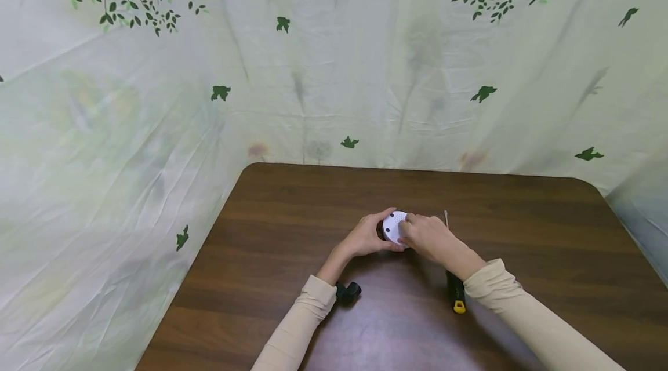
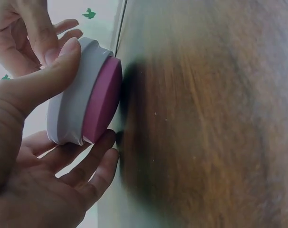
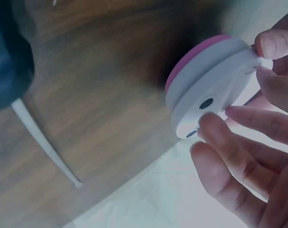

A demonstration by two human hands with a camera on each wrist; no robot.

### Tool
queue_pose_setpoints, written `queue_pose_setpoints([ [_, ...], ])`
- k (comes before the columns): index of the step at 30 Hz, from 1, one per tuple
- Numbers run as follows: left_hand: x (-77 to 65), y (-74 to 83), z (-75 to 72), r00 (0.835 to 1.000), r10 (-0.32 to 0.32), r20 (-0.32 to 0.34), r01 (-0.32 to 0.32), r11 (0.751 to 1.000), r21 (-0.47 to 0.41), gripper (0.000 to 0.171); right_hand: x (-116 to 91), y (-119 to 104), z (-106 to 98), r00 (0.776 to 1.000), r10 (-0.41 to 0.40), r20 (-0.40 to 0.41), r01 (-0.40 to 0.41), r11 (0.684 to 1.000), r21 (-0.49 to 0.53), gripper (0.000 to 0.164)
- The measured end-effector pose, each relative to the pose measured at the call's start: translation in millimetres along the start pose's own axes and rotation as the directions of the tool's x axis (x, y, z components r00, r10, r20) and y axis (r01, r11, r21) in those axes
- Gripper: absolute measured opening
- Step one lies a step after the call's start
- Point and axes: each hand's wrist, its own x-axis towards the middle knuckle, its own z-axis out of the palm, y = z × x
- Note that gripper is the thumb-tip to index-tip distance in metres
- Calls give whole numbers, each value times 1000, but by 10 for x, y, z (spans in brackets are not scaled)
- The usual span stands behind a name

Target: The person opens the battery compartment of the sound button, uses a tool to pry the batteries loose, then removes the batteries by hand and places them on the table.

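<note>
A round device [image 1: 394, 223], white with a pink base [image 2: 103, 99], stands tipped on edge over the table. My left hand [image 1: 367, 236] holds it by the rim, thumb on one side and fingers on the other. Its white face shows small holes and dark round spots [image 3: 206, 103]. My right hand [image 1: 432, 236] has its fingertips at that face, close to a dark spot. Whether they pinch something small there is hidden. A screwdriver [image 1: 455, 295] with a black handle and yellow end lies under the right forearm, its metal shaft [image 3: 46, 145] pointing away.
The brown wooden table [image 1: 250, 301] has rounded far corners. A pale cloth backdrop [image 1: 313, 69] with printed leaves hangs behind it and along the left side. A small black object [image 1: 348, 293] is beside the left wrist.
</note>
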Motion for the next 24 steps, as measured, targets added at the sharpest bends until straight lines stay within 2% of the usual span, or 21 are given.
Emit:
queue_pose_setpoints([
  [8, 9, 14, -2, 1000, -20, -3, 20, 1000, 4, 93, 42, -9, -46, 997, -25, 77, 27, 999, -27, 23],
  [19, 22, 40, 0, 1000, -23, 2, 23, 1000, -16, 91, 45, -12, -44, 997, -15, 81, 18, 999, -31, 20],
  [24, 43, 35, -8, 1000, -18, -10, 18, 1000, -20, 84, 45, -77, -39, 991, -61, 119, 76, 990, -120, 23],
])
